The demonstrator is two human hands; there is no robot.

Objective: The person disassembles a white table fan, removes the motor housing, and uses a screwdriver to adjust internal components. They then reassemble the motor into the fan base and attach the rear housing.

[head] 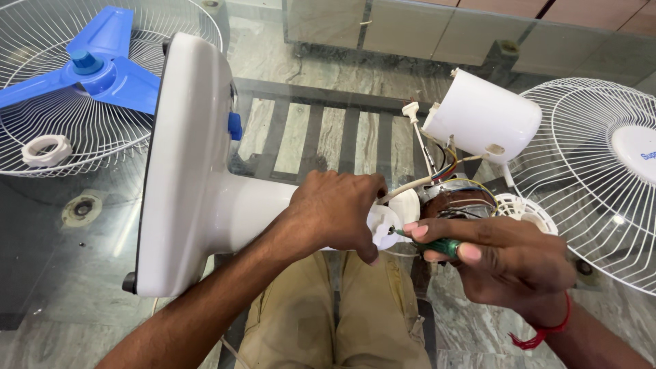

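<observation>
From my head camera, looking down over my knees: my left hand (338, 212) is wrapped around the neck of the white fan stand (198, 184), which lies on its side across the glass table (48, 273), its round base turned up on edge toward my left. My fingers are curled closed over the neck and the white joint piece (383, 225) at its end.

My right hand (506, 263) is closed around a screwdriver with a green handle (437, 246); thumb and fingertips pinch it tight, and its tip points left into the joint piece, just beside my left fingertips. A red thread (547, 328) is tied around that wrist.

Just above my right hand sits the bare motor with its coloured wires (458, 198), and the white motor cover (482, 116) hangs tilted above it, joined by those wires.

At the far left a wire guard (41, 137) lies flat with the blue blade (82, 68) and a white ring nut (46, 149) resting on it. Another wire guard (588, 178) lies at the right.
</observation>
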